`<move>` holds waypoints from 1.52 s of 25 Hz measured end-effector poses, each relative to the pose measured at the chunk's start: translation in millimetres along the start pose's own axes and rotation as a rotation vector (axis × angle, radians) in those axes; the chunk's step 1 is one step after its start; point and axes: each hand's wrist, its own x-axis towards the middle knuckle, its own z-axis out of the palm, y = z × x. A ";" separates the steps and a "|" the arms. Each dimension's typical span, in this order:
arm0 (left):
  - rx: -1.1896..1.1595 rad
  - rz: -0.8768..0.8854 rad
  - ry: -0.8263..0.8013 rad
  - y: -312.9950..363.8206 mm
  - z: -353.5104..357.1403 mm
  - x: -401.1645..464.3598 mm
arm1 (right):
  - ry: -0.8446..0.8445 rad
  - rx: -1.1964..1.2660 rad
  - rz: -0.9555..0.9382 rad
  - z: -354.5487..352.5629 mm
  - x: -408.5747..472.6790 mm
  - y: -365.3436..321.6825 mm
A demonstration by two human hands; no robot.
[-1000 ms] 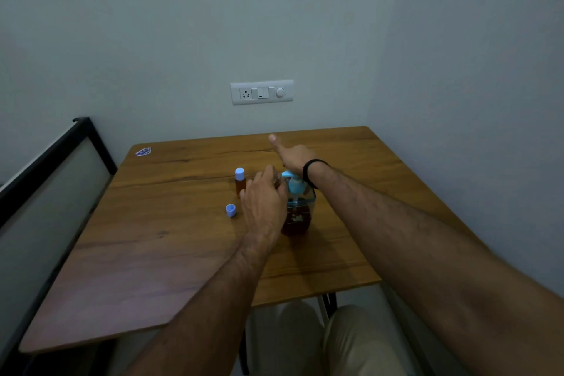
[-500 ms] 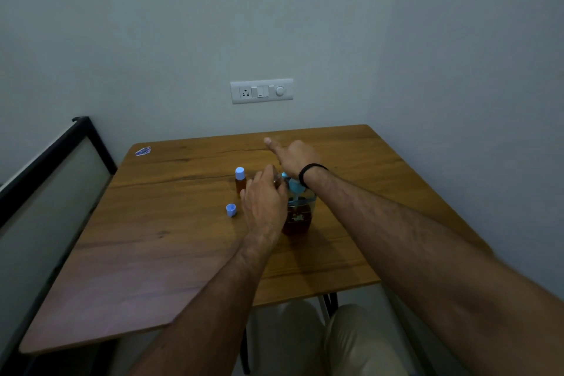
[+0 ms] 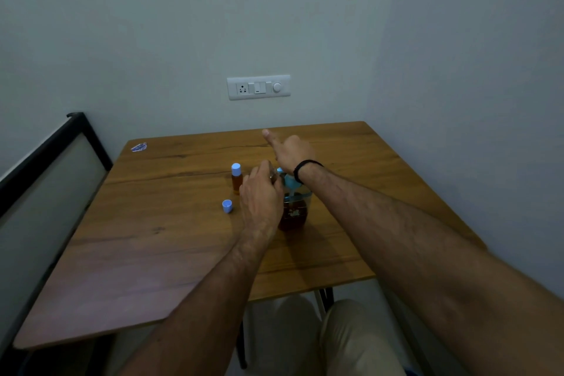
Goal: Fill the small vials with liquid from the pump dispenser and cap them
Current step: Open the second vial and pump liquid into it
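At the far left a black-framed panel (image 3: 45,168) stands beside the counter (image 3: 128,253), and a small blue sticker (image 3: 139,147) lies at the counter's far left corner. Next along, a loose blue cap (image 3: 227,206) sits on the wood, apart from any vial; just behind it stands a capped vial (image 3: 236,178) filled with amber liquid, which appears finished. To the right of these, the left hand (image 3: 261,197) is curled round an open vial (image 3: 272,173), only its clear rim showing, and holds it against the spout side of the pump (image 3: 291,181). The dispenser (image 3: 293,214), a clear bottle holding amber liquid, stands in the middle of the counter, touching nothing but the two hands' work. The right hand (image 3: 290,153), a black band (image 3: 305,168) on its wrist, rests on the pump head with its heel; the forefinger points away and the remaining fingers are not clearly visible, so its state cannot be determined. Compared with a second ago the right hand sits lower and the blue pump head is more covered, consistent with a downward press; the left hand, cap and capped vial have not shifted. Judgement: filling of the second vial is under way; whether liquid has entered it cannot be seen. The loose cap remains to be fitted. A switch plate (image 3: 258,87) is on the wall behind.
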 end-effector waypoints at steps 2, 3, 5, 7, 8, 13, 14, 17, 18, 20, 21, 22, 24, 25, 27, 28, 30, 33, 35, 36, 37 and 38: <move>-0.026 0.009 -0.005 0.7 -0.7 -1.9 | -0.098 -0.015 0.022 -7.3 0.1 -1.9; -0.031 0.016 -0.002 2.1 -2.7 -2.5 | -0.146 -0.015 0.041 -10.1 1.3 -2.5; -0.028 0.016 -0.005 1.9 -2.2 -1.2 | -0.162 0.004 0.048 -11.4 1.7 -1.4; -0.017 0.008 0.001 1.2 -0.4 0.0 | -0.075 0.003 0.027 -5.3 -0.7 0.4; -0.012 0.005 0.008 1.1 -0.5 -0.2 | -0.013 -0.007 0.016 -2.6 -2.3 0.3; -0.009 0.011 0.005 1.9 -2.8 -2.0 | -0.150 0.002 0.056 -14.0 0.2 -3.1; -0.005 0.015 0.005 2.7 -3.5 -2.1 | -0.178 0.040 0.075 -15.6 2.0 -1.9; -0.006 0.029 0.002 2.6 -2.8 -0.8 | -0.071 0.062 0.053 -6.2 1.9 4.1; -0.005 0.027 0.003 2.7 -2.9 -1.0 | -0.008 0.053 0.038 -3.0 0.3 4.6; -0.006 0.019 0.003 2.5 -2.8 0.0 | 0.015 0.032 0.023 -3.7 -1.6 1.2; -0.008 0.017 0.003 2.1 -2.3 -0.9 | -0.022 0.015 0.027 -7.2 -1.9 -0.4; -0.008 0.018 0.009 3.2 -2.7 -1.8 | -0.082 0.014 0.038 -11.7 -1.7 -2.2; -0.003 0.025 0.015 4.4 -4.8 -2.8 | -0.177 0.053 0.085 -16.7 0.3 -3.9; 0.001 0.029 0.014 4.0 -4.4 -1.7 | -0.171 0.071 0.091 -15.7 0.9 -2.1; 0.003 0.025 0.006 2.2 -2.6 -0.1 | -0.061 0.055 0.063 -8.2 -2.8 0.4; 0.002 0.018 0.010 2.6 -2.1 -0.4 | 0.004 0.043 0.052 -5.7 -4.7 0.5; 0.004 0.013 0.020 1.6 -1.9 0.5 | 0.018 0.027 0.037 -6.3 -6.4 -2.4; 0.001 0.027 0.014 0.9 -1.9 -1.1 | -0.157 0.021 0.080 -17.9 -3.8 -6.7; 0.025 0.020 0.029 1.3 -2.2 -0.3 | -0.203 0.069 0.120 -18.9 -0.4 -4.8; 0.023 0.022 0.024 -0.6 -0.2 0.9 | -0.168 0.073 0.105 -15.8 0.3 -2.0; 0.018 0.023 0.017 -2.2 2.2 1.3 | -0.103 0.053 0.084 -12.6 -0.8 0.1; 0.016 0.020 0.020 -1.4 2.3 0.8 | -0.029 0.032 0.066 -9.1 -1.1 0.5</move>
